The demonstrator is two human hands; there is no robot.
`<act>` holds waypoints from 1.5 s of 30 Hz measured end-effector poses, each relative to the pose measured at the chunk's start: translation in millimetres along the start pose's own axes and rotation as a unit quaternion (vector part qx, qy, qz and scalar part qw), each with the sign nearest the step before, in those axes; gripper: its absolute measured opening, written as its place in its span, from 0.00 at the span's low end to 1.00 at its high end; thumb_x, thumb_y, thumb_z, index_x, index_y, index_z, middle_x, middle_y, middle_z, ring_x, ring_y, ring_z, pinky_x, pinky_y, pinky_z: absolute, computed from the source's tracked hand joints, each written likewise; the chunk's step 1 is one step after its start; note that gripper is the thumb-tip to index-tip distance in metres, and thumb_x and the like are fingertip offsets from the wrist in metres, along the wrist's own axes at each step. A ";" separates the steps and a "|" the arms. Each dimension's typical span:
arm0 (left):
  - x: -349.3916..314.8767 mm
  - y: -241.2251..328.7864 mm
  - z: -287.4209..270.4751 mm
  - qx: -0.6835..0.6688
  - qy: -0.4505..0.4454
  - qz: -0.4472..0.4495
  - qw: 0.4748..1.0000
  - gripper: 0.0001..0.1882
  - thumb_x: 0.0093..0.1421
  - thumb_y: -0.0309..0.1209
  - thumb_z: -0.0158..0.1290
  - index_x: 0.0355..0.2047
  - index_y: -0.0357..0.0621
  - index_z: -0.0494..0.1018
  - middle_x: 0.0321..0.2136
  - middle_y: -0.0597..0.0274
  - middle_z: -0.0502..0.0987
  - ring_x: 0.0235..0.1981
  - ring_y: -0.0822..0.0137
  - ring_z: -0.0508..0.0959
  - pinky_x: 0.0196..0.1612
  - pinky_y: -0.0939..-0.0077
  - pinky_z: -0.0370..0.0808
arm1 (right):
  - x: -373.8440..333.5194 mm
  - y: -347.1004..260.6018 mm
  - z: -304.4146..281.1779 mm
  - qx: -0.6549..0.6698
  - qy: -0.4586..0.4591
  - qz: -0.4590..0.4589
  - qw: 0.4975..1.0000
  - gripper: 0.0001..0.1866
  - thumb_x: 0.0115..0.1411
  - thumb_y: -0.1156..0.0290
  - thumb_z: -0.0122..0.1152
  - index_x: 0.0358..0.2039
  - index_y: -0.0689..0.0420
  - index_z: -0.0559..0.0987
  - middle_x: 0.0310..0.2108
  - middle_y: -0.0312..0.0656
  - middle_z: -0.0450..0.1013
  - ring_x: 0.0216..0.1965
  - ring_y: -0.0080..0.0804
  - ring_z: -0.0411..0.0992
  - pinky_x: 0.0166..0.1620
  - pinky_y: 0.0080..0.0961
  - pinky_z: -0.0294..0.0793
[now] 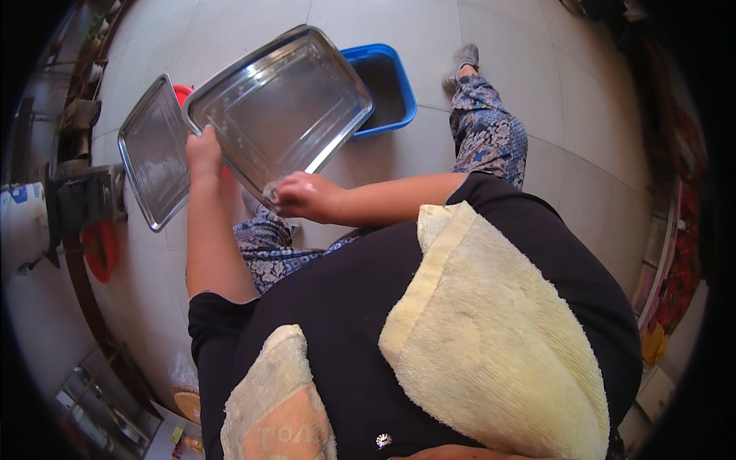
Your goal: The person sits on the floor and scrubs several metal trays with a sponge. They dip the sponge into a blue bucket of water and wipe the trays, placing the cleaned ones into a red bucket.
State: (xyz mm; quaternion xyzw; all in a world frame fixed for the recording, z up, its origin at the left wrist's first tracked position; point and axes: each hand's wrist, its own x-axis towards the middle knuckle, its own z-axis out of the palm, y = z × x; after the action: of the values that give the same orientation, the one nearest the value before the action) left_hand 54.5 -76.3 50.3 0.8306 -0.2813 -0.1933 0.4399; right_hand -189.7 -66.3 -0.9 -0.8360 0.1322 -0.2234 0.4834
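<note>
Silvery rectangular steel tray (284,100): steadying best with left hand (204,153) closed on left rim, pressing near corner evenly with right hand (310,197) curled, apparently around small pale wad (271,192).

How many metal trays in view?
2. The held tray is gripped by the left hand, with the right hand at its near edge; the second tray is to its left. Others could be hidden behind.

Left fingers (205,138) grip a metal tray (280,100), right fingers (288,196) at its near corner, blue tub (408,98) partly behind.
</note>
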 end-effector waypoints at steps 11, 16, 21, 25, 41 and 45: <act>-27.9 13.9 -17.7 -0.166 -0.125 -0.165 0.964 0.16 0.60 0.34 0.45 0.42 0.35 0.71 0.31 0.57 0.77 0.30 0.65 0.79 0.32 0.70 0.78 | -18.6 191.0 -137.4 -0.255 0.097 0.282 0.920 0.07 0.51 0.69 0.61 0.33 0.51 0.78 0.37 0.42 0.72 0.44 0.46 0.69 0.47 0.38 0.70; -43.0 14.4 -24.0 -0.178 -0.173 -0.179 0.952 0.15 0.62 0.32 0.46 0.43 0.33 0.70 0.36 0.56 0.76 0.31 0.64 0.78 0.31 0.70 0.77 | 4.9 216.1 -119.0 -0.264 0.291 0.321 0.862 0.10 0.48 0.69 0.64 0.33 0.52 0.76 0.33 0.44 0.72 0.40 0.46 0.71 0.45 0.38 0.71; -51.8 35.3 -30.5 -0.116 -0.181 -0.196 0.957 0.14 0.61 0.32 0.47 0.41 0.33 0.71 0.33 0.57 0.76 0.29 0.65 0.78 0.30 0.70 0.77 | 65.2 223.0 -126.7 -0.244 0.329 0.250 0.878 0.09 0.48 0.67 0.64 0.32 0.52 0.78 0.33 0.44 0.72 0.40 0.45 0.71 0.45 0.39 0.71; -48.6 27.5 -34.4 -0.080 -0.192 -0.175 0.962 0.13 0.60 0.31 0.47 0.40 0.33 0.71 0.30 0.60 0.76 0.26 0.68 0.77 0.28 0.73 0.76 | 122.1 237.2 -132.2 -0.245 0.350 0.231 0.874 0.09 0.50 0.65 0.64 0.33 0.52 0.79 0.33 0.44 0.73 0.40 0.45 0.71 0.46 0.38 0.71; -41.5 25.5 -26.7 -0.079 -0.226 -0.030 0.971 0.17 0.59 0.32 0.50 0.47 0.38 0.69 0.36 0.67 0.74 0.39 0.73 0.71 0.41 0.77 0.69 | 177.8 18.3 -63.2 0.042 0.345 0.030 0.937 0.08 0.51 0.66 0.62 0.33 0.50 0.81 0.33 0.45 0.72 0.38 0.44 0.71 0.43 0.34 0.72; -58.7 53.2 -22.1 -0.256 -0.179 -0.036 0.949 0.27 0.59 0.32 0.54 0.57 0.41 0.61 0.49 0.62 0.70 0.51 0.67 0.69 0.54 0.74 0.66 | 172.2 -51.5 -33.7 0.030 0.210 -0.148 0.966 0.11 0.47 0.68 0.68 0.33 0.52 0.81 0.34 0.43 0.71 0.37 0.40 0.72 0.41 0.32 0.74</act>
State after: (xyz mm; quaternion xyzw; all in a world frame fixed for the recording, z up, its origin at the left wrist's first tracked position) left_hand 6.2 -49.3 111.2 0.6513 -0.2666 -0.4198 0.5732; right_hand -57.4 -141.2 100.7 -0.7656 0.0988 -0.4666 0.4316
